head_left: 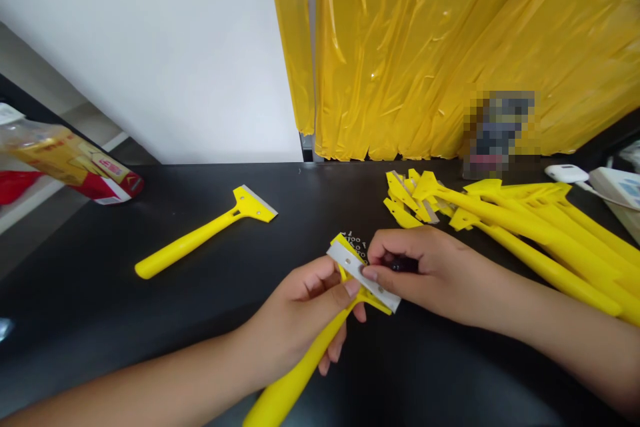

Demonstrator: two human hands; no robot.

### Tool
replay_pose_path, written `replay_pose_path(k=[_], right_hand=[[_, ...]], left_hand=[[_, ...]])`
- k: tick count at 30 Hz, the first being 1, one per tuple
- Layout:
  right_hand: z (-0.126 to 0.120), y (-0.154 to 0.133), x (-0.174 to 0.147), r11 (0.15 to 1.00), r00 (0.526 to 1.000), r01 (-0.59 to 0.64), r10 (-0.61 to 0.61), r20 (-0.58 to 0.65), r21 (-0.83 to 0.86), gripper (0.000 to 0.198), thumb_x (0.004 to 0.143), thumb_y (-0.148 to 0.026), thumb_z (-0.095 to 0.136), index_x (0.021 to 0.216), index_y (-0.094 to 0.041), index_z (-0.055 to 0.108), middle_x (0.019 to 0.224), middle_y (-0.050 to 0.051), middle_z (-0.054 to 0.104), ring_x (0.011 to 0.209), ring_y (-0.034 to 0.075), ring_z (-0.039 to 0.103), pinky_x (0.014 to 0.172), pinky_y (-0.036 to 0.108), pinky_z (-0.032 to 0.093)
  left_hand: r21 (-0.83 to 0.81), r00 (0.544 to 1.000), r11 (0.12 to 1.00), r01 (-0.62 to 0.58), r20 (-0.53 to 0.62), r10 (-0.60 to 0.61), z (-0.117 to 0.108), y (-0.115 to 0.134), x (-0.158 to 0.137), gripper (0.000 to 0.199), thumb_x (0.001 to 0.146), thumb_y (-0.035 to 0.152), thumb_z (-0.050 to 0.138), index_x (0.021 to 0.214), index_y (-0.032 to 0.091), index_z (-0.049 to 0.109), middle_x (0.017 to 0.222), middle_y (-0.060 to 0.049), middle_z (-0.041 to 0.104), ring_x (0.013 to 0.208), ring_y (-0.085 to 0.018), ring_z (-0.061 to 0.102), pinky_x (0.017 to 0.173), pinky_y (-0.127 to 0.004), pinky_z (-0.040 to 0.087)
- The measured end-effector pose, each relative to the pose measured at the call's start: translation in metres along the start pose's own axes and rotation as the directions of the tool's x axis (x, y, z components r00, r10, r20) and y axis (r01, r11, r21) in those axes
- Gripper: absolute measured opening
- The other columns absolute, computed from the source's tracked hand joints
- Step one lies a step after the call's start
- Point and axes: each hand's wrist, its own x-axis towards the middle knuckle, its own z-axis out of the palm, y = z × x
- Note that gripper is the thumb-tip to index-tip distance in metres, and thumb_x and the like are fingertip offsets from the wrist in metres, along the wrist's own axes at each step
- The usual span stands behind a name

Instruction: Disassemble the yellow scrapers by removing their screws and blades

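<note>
My left hand (315,300) is closed round the neck of a yellow scraper (300,373), its handle pointing down toward me. A flat silver blade (356,268) lies across the scraper's head, with a hole showing in it. My left thumb presses near the blade's lower edge. Thumb and forefinger of my right hand (425,267) pinch at the blade's upper edge. A dark glossy object (404,264) shows inside the curl of the right fingers; its kind is hidden. Just beyond the blade lie several small metal screws (356,241) on the black table (200,327).
Another yellow scraper (200,237) with a blade lies at left. At right are piled yellow scraper handles (540,220) and small yellow head pieces (405,197). A bottle (75,157) is at far left. Yellow plastic sheeting (410,53) hangs behind; a white plug (567,173) sits right.
</note>
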Motion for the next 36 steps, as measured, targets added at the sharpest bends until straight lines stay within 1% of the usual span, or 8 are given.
replay_pose_path(k=[16, 21, 26, 29, 31, 33, 34, 36], right_hand=[[0.004, 0.000, 0.002, 0.998, 1.000, -0.024, 0.023, 0.011, 0.058, 0.023, 0.102, -0.043, 0.063, 0.090, -0.024, 0.064, 0.075, -0.004, 0.062, 0.069, 0.014, 0.053, 0.061, 0.028, 0.039], [0.006, -0.002, -0.001, 0.993, 0.998, 0.010, -0.016, 0.053, 0.119, 0.023, 0.103, -0.038, 0.063, 0.087, -0.023, 0.061, 0.075, -0.005, 0.058, 0.070, 0.013, 0.051, 0.062, 0.026, 0.040], [0.011, -0.005, -0.002, 0.989, 0.996, 0.072, -0.077, 0.038, 0.129, 0.023, 0.104, -0.034, 0.062, 0.084, -0.023, 0.059, 0.072, -0.006, 0.055, 0.067, 0.011, 0.049, 0.060, 0.025, 0.039], [0.005, -0.005, -0.003, 0.995, 0.995, 0.096, -0.098, 0.033, 0.037, 0.027, 0.107, -0.040, 0.058, 0.085, -0.024, 0.063, 0.075, -0.006, 0.061, 0.069, 0.011, 0.056, 0.062, 0.025, 0.042], [-0.006, 0.000, -0.002, 0.987, 0.997, 0.053, -0.062, -0.052, -0.153, 0.031, 0.109, -0.049, 0.054, 0.091, -0.027, 0.069, 0.080, -0.005, 0.068, 0.074, 0.013, 0.063, 0.067, 0.026, 0.045], [-0.021, 0.012, 0.000, 0.896, 0.969, -0.085, -0.027, -0.245, -0.436, 0.033, 0.107, -0.056, 0.051, 0.102, -0.031, 0.073, 0.089, -0.003, 0.074, 0.081, 0.017, 0.068, 0.072, 0.030, 0.047], [-0.028, 0.020, 0.002, 0.805, 0.936, -0.184, -0.032, -0.351, -0.563, 0.034, 0.105, -0.057, 0.051, 0.107, -0.031, 0.073, 0.095, -0.001, 0.076, 0.083, 0.021, 0.070, 0.073, 0.033, 0.046], [-0.039, 0.038, 0.007, 0.685, 0.891, -0.313, -0.029, -0.453, -0.658, 0.037, 0.102, -0.056, 0.052, 0.109, -0.026, 0.073, 0.099, 0.007, 0.077, 0.085, 0.029, 0.071, 0.074, 0.039, 0.044]], left_hand=[[0.003, 0.999, 1.000, 0.030, -0.028, -0.030, 0.003, 0.004, -0.002, 0.029, 0.101, 0.049, 0.073, 0.101, 0.021, 0.067, 0.082, 0.000, 0.072, 0.043, -0.006, 0.059, 0.036, -0.012, 0.049], [0.012, 0.999, 0.999, 0.042, -0.032, -0.042, 0.003, 0.001, -0.001, 0.030, 0.101, 0.051, 0.071, 0.096, 0.021, 0.065, 0.075, 0.002, 0.071, 0.040, -0.007, 0.058, 0.033, -0.013, 0.047], [0.034, 0.996, 0.997, 0.065, -0.055, -0.063, 0.005, 0.002, -0.002, 0.031, 0.102, 0.050, 0.069, 0.092, 0.021, 0.064, 0.071, 0.003, 0.070, 0.036, -0.007, 0.056, 0.030, -0.013, 0.046], [0.020, 0.994, 0.996, 0.087, -0.064, -0.085, 0.005, 0.004, -0.002, 0.030, 0.101, 0.050, 0.069, 0.093, 0.021, 0.065, 0.070, 0.003, 0.070, 0.036, -0.008, 0.056, 0.029, -0.014, 0.046], [0.000, 0.993, 0.995, 0.101, -0.054, -0.100, 0.004, 0.005, -0.003, 0.030, 0.102, 0.050, 0.068, 0.094, 0.021, 0.065, 0.071, 0.003, 0.071, 0.036, -0.008, 0.057, 0.029, -0.014, 0.047], [-0.012, 0.992, 0.993, 0.114, -0.050, -0.115, 0.002, 0.005, -0.003, 0.029, 0.103, 0.049, 0.067, 0.094, 0.021, 0.065, 0.071, 0.003, 0.071, 0.036, -0.008, 0.057, 0.030, -0.014, 0.047], [-0.015, 0.992, 0.993, 0.120, -0.048, -0.120, 0.002, 0.005, -0.003, 0.029, 0.103, 0.049, 0.067, 0.095, 0.021, 0.065, 0.071, 0.003, 0.071, 0.036, -0.008, 0.057, 0.030, -0.014, 0.047], [-0.017, 0.991, 0.993, 0.121, -0.055, -0.122, 0.001, 0.004, -0.003, 0.028, 0.103, 0.048, 0.067, 0.095, 0.021, 0.065, 0.071, 0.004, 0.071, 0.036, -0.008, 0.057, 0.030, -0.014, 0.047]])
